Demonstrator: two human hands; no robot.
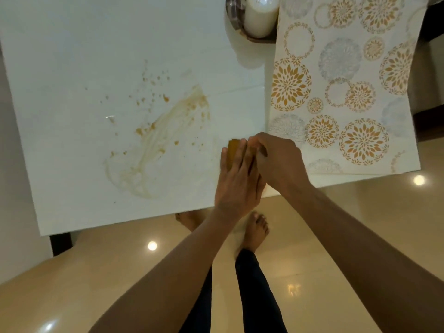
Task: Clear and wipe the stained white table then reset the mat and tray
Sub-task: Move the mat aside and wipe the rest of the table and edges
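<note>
A white table [72, 56] carries a wide brown smear and splatter stain [158, 135] in its middle. A patterned mat [348, 87] with gold and blue circles lies along the table's right side. At the far edge stands a dark round tray [236, 22] holding a white candle [260, 15]. Near the front edge, both hands meet over a small mustard-yellow cloth or sponge [233, 150]. My left hand [236, 181] lies flat along it with fingers straight. My right hand [278, 159] curls over its right end. Most of the yellow piece is hidden.
The table's front edge runs just below my hands, and a dark table leg [61, 243] shows at the lower left. Glossy beige floor [336, 236] and my bare feet [255, 227] lie below. A dark furniture piece [430, 121] stands beyond the mat at right.
</note>
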